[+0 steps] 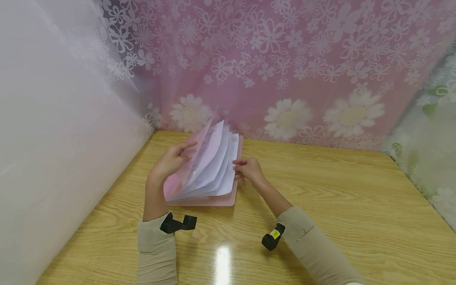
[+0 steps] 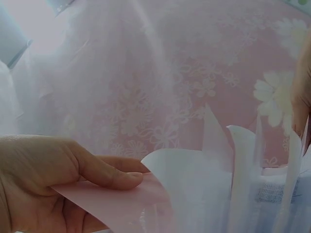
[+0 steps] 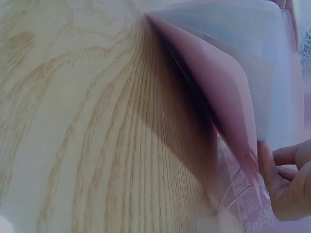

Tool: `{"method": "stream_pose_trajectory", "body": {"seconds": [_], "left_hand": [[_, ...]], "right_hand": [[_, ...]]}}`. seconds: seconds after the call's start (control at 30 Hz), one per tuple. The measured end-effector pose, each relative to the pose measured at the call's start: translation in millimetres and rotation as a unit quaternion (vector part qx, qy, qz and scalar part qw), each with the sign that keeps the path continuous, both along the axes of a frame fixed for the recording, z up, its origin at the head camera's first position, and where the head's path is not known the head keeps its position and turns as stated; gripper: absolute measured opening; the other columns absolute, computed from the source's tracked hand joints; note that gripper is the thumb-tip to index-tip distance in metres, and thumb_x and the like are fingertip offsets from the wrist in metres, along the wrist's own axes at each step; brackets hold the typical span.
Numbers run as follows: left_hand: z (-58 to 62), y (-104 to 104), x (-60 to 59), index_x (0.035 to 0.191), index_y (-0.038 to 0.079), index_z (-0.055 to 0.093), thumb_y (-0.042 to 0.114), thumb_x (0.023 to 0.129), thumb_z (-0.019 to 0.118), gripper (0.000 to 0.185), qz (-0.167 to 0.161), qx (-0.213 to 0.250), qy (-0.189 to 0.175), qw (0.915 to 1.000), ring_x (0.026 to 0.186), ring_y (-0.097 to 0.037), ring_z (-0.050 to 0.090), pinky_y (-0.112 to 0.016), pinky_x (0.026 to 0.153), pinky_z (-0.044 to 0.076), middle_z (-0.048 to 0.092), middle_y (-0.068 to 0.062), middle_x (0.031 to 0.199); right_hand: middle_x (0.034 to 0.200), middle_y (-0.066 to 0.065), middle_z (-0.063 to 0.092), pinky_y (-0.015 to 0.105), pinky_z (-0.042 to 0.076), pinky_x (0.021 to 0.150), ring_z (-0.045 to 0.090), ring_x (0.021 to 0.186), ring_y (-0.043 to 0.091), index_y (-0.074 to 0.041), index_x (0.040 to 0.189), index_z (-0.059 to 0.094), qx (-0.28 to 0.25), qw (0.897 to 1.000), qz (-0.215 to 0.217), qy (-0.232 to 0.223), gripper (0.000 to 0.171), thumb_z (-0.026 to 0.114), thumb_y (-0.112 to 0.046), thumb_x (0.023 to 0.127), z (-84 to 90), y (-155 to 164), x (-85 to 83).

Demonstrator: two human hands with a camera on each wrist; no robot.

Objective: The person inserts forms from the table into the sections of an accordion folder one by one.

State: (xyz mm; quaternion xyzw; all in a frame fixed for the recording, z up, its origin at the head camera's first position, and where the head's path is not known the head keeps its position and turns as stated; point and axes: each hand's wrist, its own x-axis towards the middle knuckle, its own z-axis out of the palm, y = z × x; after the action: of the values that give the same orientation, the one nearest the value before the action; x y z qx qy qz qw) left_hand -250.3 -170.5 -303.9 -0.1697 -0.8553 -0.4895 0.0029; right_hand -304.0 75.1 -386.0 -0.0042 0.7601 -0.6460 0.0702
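Pink folder (image 1: 204, 196): lies on the wooden table (image 1: 338, 198), between both hands, its long axis running away from the person.
Left hand (image 1: 170, 160): thumb and fingers pinch the raised front cover (image 2: 121, 204).
Right hand (image 1: 249, 169): fingers curled at the right edge, seemingly pinching a sleeve corner (image 3: 245, 182).
White sheets (image 1: 213, 158): fanned upright between the covers.

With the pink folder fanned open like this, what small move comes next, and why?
Probably the right hand lifts the next sheet leftward: the left hand holds the pink cover open, and the right fingers already pinch the page edges.
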Motion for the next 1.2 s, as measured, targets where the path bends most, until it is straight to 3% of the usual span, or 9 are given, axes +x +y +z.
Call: {"method": "stream_pose_trajectory", "body": {"seconds": [0.2, 0.3, 0.53, 0.67, 0.9, 1.13, 1.2], "left_hand": [[0.5, 0.2, 0.7, 0.134, -0.002, 0.045, -0.009, 0.088, 0.043, 0.046, -0.005, 0.001, 0.006, 1.0, 0.129, -0.028, 0.027, -0.044, 0.097, 0.03, 0.036, -0.018, 0.14], [0.5, 0.1, 1.0, 0.134, -0.003, 0.045, -0.009, 0.088, 0.044, 0.046, -0.01, 0.008, 0.005, 0.9999, 0.129, -0.028, 0.027, -0.044, 0.095, 0.031, 0.036, -0.019, 0.14], [-0.1, 0.6, 1.7, 0.134, -0.002, 0.045, -0.008, 0.089, 0.046, 0.046, -0.018, 0.019, -0.002, 0.9996, 0.13, -0.029, 0.026, -0.046, 0.1, 0.027, 0.036, -0.018, 0.14], [-0.2, 1.5, 1.4, 0.135, -0.002, 0.044, -0.007, 0.089, 0.046, 0.046, -0.025, 0.015, -0.003, 0.9996, 0.13, -0.03, 0.025, -0.047, 0.101, 0.026, 0.035, -0.018, 0.141], [-0.6, 3.0, 0.6, 0.134, -0.003, 0.044, -0.007, 0.089, 0.045, 0.046, -0.034, 0.011, 0.001, 0.9994, 0.13, -0.03, 0.025, -0.047, 0.1, 0.027, 0.034, -0.018, 0.141], [-1.3, 3.7, -0.7, 0.136, -0.001, 0.042, -0.006, 0.089, 0.045, 0.047, -0.025, 0.02, -0.012, 0.9994, 0.121, -0.026, 0.032, -0.04, 0.085, 0.031, 0.031, -0.017, 0.143], [-2.3, 2.5, -1.0, 0.136, -0.001, 0.042, -0.006, 0.09, 0.044, 0.047, -0.025, 0.02, -0.012, 0.9994, 0.123, -0.026, 0.031, -0.04, 0.089, 0.031, 0.031, -0.018, 0.143]], "right_hand": [[0.086, 0.018, 0.063, 0.031, 0.052, 0.062, 0.061, 0.054, 0.013, 0.014, 0.111, 0.059, -0.014, 0.999, -0.001, -0.031, 0.026, 0.057, 0.006, 0.086, -1.3, 2.1, -2.3], [0.082, 0.019, 0.063, 0.032, 0.053, 0.062, 0.061, 0.055, 0.014, 0.012, 0.109, 0.062, -0.003, 1.0, 0.004, -0.021, 0.025, 0.057, 0.006, 0.086, -3.0, 1.2, -3.3], [0.066, 0.016, 0.064, 0.029, 0.05, 0.048, 0.063, 0.054, 0.019, 0.003, 0.102, 0.069, 0.039, 0.999, 0.018, 0.013, 0.026, 0.051, 0.005, 0.083, -8.3, -2.2, -7.7], [0.068, 0.018, 0.065, 0.025, 0.048, 0.045, 0.064, 0.056, 0.02, 0.004, 0.106, 0.067, 0.07, 0.997, 0.002, 0.011, 0.028, 0.051, 0.005, 0.083, -4.5, -6.3, -4.8], [0.072, 0.016, 0.067, 0.02, 0.04, 0.04, 0.063, 0.054, 0.014, 0.005, 0.103, 0.068, 0.124, 0.991, -0.006, 0.049, 0.023, 0.056, -0.001, 0.084, -3.5, -9.9, -3.0], [0.076, 0.017, 0.067, 0.022, 0.043, 0.044, 0.064, 0.056, 0.017, 0.004, 0.108, 0.066, 0.109, 0.993, -0.009, 0.043, 0.028, 0.053, 0.002, 0.083, -5.5, -5.1, -3.0], [0.078, 0.016, 0.067, 0.026, 0.047, 0.048, 0.063, 0.057, 0.016, 0.004, 0.108, 0.066, 0.089, 0.995, -0.01, 0.038, 0.028, 0.053, 0.001, 0.084, -5.2, -2.3, -1.9]]}}
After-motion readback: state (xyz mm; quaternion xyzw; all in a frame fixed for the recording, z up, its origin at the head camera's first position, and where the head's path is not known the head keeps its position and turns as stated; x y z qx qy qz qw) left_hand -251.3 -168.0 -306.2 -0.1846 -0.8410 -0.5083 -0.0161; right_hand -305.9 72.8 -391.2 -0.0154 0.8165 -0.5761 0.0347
